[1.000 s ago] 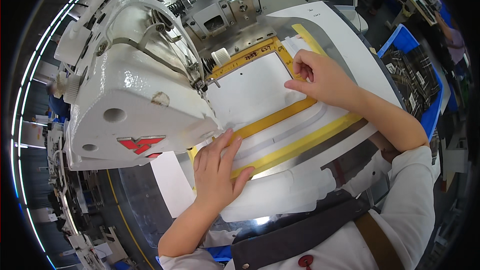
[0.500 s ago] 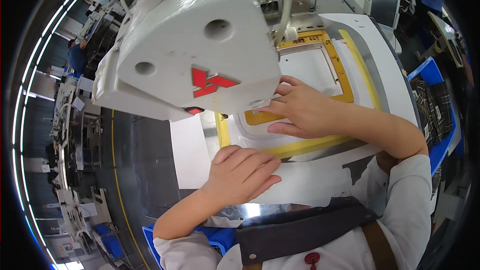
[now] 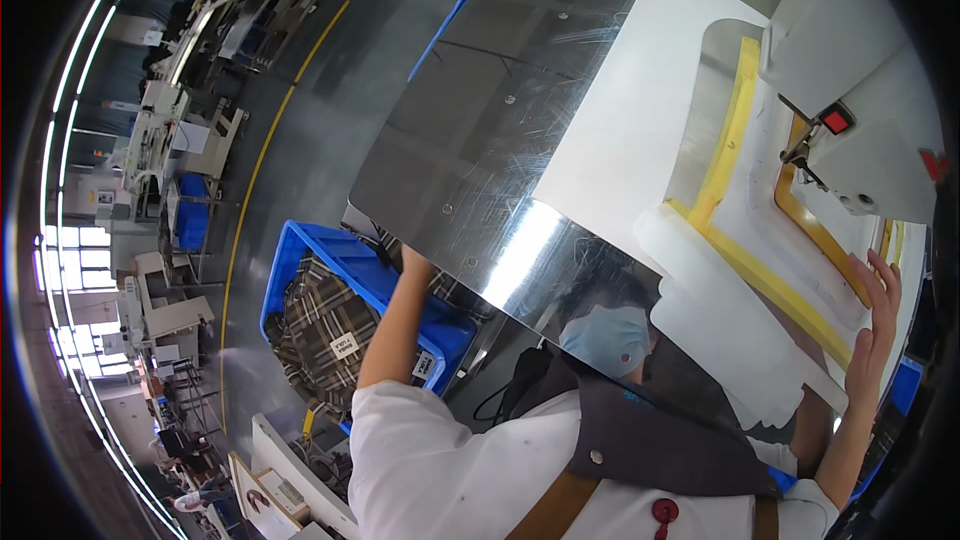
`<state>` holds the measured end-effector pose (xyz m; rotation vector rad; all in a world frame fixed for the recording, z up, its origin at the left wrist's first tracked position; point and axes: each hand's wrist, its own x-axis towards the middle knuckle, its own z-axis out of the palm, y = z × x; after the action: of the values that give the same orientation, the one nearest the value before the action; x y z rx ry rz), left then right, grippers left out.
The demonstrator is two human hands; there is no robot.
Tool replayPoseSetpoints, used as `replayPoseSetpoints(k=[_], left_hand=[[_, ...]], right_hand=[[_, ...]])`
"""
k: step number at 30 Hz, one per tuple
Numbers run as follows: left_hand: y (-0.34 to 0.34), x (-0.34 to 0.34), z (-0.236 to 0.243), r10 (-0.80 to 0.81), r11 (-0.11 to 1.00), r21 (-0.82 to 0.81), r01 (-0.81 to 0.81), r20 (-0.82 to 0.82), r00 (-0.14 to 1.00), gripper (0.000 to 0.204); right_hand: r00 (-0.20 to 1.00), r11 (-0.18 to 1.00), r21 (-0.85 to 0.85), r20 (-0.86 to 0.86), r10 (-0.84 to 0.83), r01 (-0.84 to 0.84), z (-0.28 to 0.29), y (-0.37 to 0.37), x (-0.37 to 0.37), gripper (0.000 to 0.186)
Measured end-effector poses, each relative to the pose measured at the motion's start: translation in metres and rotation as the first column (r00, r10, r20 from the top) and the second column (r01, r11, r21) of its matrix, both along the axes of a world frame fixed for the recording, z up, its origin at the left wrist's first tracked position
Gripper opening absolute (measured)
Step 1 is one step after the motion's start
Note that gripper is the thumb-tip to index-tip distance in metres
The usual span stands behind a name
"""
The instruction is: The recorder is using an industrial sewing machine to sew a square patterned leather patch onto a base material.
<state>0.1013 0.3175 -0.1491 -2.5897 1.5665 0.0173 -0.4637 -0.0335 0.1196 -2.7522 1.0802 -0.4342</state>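
My left hand (image 3: 416, 262) reaches into a blue bin (image 3: 350, 260) beside the table's left edge, near plaid fabric (image 3: 318, 310); its fingers are hidden. At the right, my right hand (image 3: 872, 320) has its fingers extended along the near end of an orange-yellow frame (image 3: 820, 235) under the white machine head (image 3: 850, 30). Around that frame lie pale yellow strips (image 3: 730, 160) on a white and metal plate. A white sheet (image 3: 610, 120) and a polished steel tabletop (image 3: 470, 130) spread between my two hands.
An aisle with a yellow floor line (image 3: 265, 150) runs along the left, past other workstations (image 3: 190, 140) and blue bins. A person (image 3: 190, 502) is far off at the lower left. Another blue bin (image 3: 908, 385) shows at the right edge.
The view has swung left. My left hand has left the frame's near edge for the bin at the left; my right hand has drawn back to the frame's near right part.
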Motion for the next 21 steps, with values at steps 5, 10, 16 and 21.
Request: replayPoseSetpoints(k=[5,10,16,21], left_hand=[[0.029,-0.021,-0.107,0.349,0.937,0.122,-0.328,-0.249,0.904,0.032],[0.028,0.005,-0.080,0.188,0.931,-0.217,-0.293,-0.404,0.895,0.032],[0.074,0.055,0.054,-0.387,0.175,-0.131,-0.976,-0.921,0.054,0.024],[0.009,0.032,0.202,-0.501,0.506,-0.258,-0.823,-0.864,-0.037,0.048]], right_hand=[[0.975,0.986,-0.025,-0.154,0.160,-0.166,0.012,0.018,0.018,0.063],[0.976,0.980,0.016,-0.086,0.201,-0.200,0.015,0.023,0.032,0.057],[0.767,0.679,0.458,0.012,0.641,-0.574,0.016,0.038,0.065,0.064],[0.625,0.578,0.431,-0.042,0.780,-0.693,0.002,0.049,0.076,0.066]])
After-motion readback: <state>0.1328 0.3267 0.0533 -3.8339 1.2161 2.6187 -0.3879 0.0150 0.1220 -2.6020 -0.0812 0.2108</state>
